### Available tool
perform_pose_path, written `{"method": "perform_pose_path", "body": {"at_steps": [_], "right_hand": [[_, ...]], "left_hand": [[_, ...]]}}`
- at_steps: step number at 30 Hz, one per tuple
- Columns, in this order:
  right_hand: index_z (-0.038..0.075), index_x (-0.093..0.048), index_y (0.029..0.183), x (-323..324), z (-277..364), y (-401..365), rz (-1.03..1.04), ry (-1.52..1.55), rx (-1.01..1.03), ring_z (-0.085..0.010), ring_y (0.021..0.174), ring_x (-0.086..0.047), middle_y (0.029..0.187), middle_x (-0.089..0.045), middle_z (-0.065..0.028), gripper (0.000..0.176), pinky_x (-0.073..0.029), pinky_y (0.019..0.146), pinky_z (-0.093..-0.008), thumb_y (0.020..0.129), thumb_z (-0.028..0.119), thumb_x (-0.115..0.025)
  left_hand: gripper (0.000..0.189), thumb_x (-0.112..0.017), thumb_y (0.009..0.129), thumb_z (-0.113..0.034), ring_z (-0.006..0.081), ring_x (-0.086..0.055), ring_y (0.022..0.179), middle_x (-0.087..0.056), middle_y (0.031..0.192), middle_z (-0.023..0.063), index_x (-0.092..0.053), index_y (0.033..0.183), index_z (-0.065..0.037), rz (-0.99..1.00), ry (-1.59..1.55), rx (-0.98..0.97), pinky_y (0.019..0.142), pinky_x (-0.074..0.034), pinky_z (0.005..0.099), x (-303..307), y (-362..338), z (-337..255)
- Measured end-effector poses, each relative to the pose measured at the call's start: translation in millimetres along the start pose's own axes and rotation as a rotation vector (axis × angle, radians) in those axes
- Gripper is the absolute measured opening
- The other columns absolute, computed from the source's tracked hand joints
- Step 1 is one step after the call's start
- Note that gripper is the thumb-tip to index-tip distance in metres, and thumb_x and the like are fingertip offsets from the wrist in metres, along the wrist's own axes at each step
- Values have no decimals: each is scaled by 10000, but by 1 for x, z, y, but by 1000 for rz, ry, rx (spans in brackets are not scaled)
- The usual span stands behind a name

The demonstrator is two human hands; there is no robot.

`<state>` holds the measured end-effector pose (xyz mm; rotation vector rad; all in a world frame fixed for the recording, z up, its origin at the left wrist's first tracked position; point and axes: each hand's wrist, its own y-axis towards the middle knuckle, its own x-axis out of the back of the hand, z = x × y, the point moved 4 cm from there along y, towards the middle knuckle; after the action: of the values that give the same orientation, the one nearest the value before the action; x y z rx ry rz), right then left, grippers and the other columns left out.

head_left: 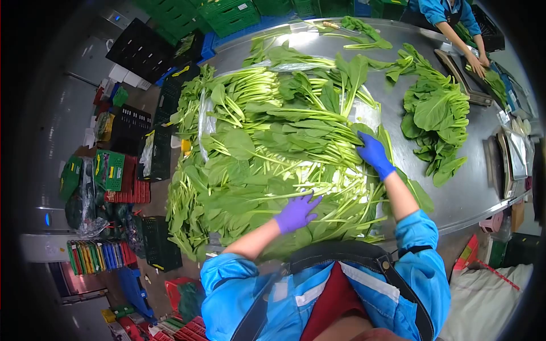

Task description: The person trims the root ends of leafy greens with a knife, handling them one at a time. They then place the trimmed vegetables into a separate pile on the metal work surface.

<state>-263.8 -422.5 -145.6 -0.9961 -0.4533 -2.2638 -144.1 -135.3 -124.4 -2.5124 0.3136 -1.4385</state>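
Observation:
A large heap of leafy greens (239, 193) with long pale stems covers the metal table in front of me. My left hand (297, 213), in a purple glove, lies palm down over the near part of the heap, its fingers spread across loose stems. Farther up and to the right, my right hand (374, 153) in a blue glove has its fingers curled over the cut stem ends of a bunch of greens (318, 136). That bunch points left, leaves away from the hand. The right palm and thumb are partly hidden. Clear plastic sheeting (209, 113) shows among the greens.
To the right, another pile of greens (435, 111) rests on the metal table (401, 102). A co-worker's hands (476, 63) handle greens by a tray at the far right corner. Black crates (161, 241) line the left side; green crates (227, 17) stand behind the table.

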Motion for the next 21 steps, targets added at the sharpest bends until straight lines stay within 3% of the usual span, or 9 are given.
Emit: {"method": "perform_pose_path", "body": {"at_steps": [4, 6, 8, 11, 12, 14, 15, 17, 21], "right_hand": [[52, -616, 1128, 5, 0, 10, 58, -111, -183, -340, 980, -602, 1037, -638, -186, 416, -474, 858, -383, 740, 200, -625], [41, -628, 1108, 32, 23, -5, 41, -109, -82, -286, 866, -649, 955, -671, -153, 393, -497, 786, -356, 743, 183, -659], [64, -651, 1085, 63, 67, -30, 127, 303, -79, -195, 724, -638, 862, -685, -112, 375, -495, 688, -316, 740, 200, -706], [43, -653, 1080, 91, 126, -77, 263, 281, -20, -95, 681, -585, 828, -680, -87, 374, -482, 653, -267, 745, 187, -735], [35, -654, 1065, 83, 126, -90, 278, 443, 74, -95, 682, -587, 834, -679, -92, 322, -482, 650, -262, 769, 148, -710], [28, -634, 1089, 86, 134, -102, 316, 549, 12, -146, 703, -623, 850, -674, -120, 298, -495, 664, -278, 797, 85, -652], [28, -634, 1089, 79, 130, -106, 320, 552, 11, -146, 703, -623, 850, -674, -120, 298, -495, 664, -278, 797, 85, -652], [41, -603, 1142, 71, 122, -113, 20, 376, 175, -212, 742, -657, 873, -672, -143, 332, -508, 674, -312, 810, 37, -596], [58, -620, 1048, 37, 138, -134, 16, 123, 332, -374, 747, -618, 854, -632, -200, 316, -512, 652, -409, 733, 82, -610]], "left_hand": [[521, -586, 847, -267, 381, -455, 1190, -384, 1382, 196, -446, 1328, -126, -174, -186, -78, 1000, -352, 456, 41, 5, -5], [504, -596, 841, -240, 385, -449, 1192, -396, 1378, 179, -462, 1312, -120, -283, -291, -84, 1000, -355, 445, 73, 12, -24], [462, -592, 841, -231, 356, -461, 1177, -431, 1346, 168, -494, 1274, -106, -660, 36, -213, 955, -400, 422, 117, 13, -56], [426, -647, 802, -217, 327, -557, 1067, -556, 1218, 141, -558, 1200, -94, -808, 367, -271, 890, -459, 365, 159, 9, -115], [426, -647, 802, -217, 327, -557, 1067, -556, 1218, 141, -558, 1200, -94, -809, 359, -269, 890, -459, 365, 151, 9, -112], [388, -665, 795, -238, 298, -619, 938, -639, 1062, 124, -595, 1138, -71, -550, -232, -185, 805, -496, 345, 120, 17, -89], [384, -672, 802, -245, 257, -639, 836, -659, 939, 114, -597, 1123, -48, -633, -300, -163, 747, -498, 325, 116, 13, -83], [385, -675, 804, -250, 225, -628, 800, -651, 913, 118, -597, 1117, -39, -547, -500, -23, 725, -491, 317, 110, 6, -72], [374, -663, 823, -253, 144, -578, 714, -645, 847, 117, -594, 1094, -5, -452, -666, 70, 672, -465, 289, 89, -2, -72]]}}
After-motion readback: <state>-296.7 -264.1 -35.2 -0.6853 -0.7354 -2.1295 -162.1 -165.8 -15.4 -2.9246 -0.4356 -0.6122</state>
